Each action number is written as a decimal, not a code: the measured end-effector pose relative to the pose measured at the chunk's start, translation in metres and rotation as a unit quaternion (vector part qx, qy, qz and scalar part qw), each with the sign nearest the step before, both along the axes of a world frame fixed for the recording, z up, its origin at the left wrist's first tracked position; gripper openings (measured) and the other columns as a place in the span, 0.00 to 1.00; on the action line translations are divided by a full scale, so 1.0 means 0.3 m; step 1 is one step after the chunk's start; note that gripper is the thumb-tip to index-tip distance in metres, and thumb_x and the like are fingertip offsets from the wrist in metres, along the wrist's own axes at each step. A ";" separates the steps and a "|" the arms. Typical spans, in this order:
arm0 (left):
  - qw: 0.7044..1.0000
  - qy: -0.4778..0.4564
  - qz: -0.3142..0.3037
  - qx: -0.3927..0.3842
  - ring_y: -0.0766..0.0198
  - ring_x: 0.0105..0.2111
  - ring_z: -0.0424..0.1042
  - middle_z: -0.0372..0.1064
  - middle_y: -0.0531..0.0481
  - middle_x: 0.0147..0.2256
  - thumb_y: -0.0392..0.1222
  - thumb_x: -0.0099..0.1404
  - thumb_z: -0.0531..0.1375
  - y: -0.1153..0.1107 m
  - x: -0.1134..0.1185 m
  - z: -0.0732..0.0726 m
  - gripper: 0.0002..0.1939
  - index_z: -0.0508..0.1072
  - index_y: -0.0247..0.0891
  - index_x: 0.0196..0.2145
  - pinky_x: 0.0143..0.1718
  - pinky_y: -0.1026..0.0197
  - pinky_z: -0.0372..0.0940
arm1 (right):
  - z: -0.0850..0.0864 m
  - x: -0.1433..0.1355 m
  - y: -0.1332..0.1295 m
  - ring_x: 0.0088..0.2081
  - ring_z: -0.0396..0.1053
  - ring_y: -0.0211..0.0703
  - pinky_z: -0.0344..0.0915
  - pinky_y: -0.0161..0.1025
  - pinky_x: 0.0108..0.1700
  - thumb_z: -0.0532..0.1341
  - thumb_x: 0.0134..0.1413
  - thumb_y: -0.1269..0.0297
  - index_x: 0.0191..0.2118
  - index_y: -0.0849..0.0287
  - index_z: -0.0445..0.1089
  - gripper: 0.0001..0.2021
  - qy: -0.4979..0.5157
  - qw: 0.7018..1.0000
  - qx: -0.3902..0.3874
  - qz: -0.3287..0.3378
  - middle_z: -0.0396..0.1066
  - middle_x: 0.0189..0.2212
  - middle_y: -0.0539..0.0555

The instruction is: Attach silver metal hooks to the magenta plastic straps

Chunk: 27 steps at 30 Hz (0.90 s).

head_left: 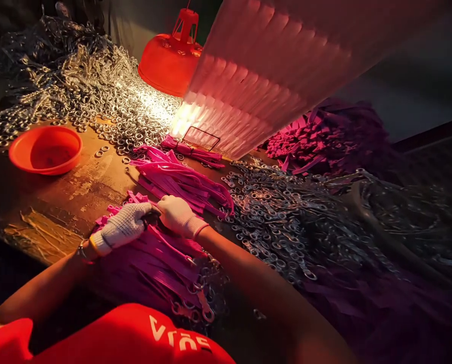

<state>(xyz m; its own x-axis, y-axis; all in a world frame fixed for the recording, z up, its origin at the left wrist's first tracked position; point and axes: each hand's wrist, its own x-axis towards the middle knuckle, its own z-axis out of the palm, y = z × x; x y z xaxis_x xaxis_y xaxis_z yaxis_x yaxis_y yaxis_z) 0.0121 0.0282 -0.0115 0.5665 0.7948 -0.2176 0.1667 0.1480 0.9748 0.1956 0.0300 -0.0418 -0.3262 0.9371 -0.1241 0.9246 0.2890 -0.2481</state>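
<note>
My left hand (125, 225), in a white knitted glove, is closed at the upper end of a bundle of magenta straps (161, 258). My right hand (178, 215), gloved as well, makes a fist right beside it. Between the two fists shows a short dark strip (151, 218), partly hidden by the fingers. The straps run down toward my body and end in metal rings and clasps (203, 303). Just beyond my hands lies a second bunch of magenta straps (180, 179), and behind that a bundle tied in the middle (191, 151).
A large heap of metal rings and clasps (85, 76) covers the back left, under a red lamp (168, 63). An orange bowl (46, 151) stands at left, near yellowish strips (44, 235). More clasps (271, 212) and magenta straps (320, 136) lie right. A translucent sheet (256, 76) hangs above.
</note>
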 end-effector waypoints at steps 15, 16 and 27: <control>0.926 -0.216 0.139 -0.276 0.78 0.14 0.54 0.73 0.47 0.29 0.38 0.66 0.60 -0.034 0.043 0.018 0.08 0.75 0.29 0.38 0.12 0.73 0.47 | 0.155 0.075 -0.174 0.41 0.72 0.46 0.66 0.43 0.48 0.56 0.63 0.64 0.37 0.57 0.73 0.09 0.304 0.921 0.192 -0.151 0.75 0.38 0.57; 0.932 -0.215 0.127 -0.262 0.79 0.14 0.53 0.74 0.46 0.31 0.39 0.65 0.61 -0.039 0.054 0.019 0.09 0.75 0.30 0.39 0.13 0.73 0.47 | 0.170 0.072 -0.193 0.41 0.72 0.46 0.66 0.43 0.48 0.56 0.63 0.64 0.37 0.57 0.73 0.09 0.301 0.919 0.201 -0.156 0.74 0.38 0.57; 0.916 -0.288 0.072 -0.271 0.77 0.15 0.53 0.72 0.49 0.27 0.37 0.65 0.60 -0.045 0.073 0.063 0.09 0.75 0.32 0.42 0.12 0.73 0.46 | 0.163 0.012 -0.310 0.38 0.71 0.43 0.67 0.40 0.44 0.55 0.63 0.67 0.36 0.56 0.74 0.09 0.341 0.931 0.074 -0.110 0.76 0.35 0.54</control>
